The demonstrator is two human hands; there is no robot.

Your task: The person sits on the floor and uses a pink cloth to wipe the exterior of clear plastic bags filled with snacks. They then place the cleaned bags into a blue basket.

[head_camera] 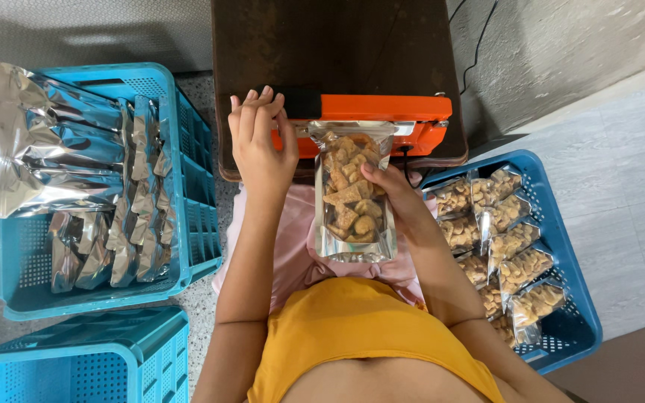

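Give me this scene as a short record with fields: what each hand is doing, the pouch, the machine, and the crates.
left hand: pressing down on the left end of the orange sealer's arm
right hand: holding the pouch by its right edge
pouch: clear-fronted, silver-edged, filled with brown snack pieces, its top under the sealer's arm
orange sealer: on a dark brown table
left crate: blue, holds silver pouches
right crate: blue, holds filled snack pouches
third crate: blue, at lower left, contents not visible
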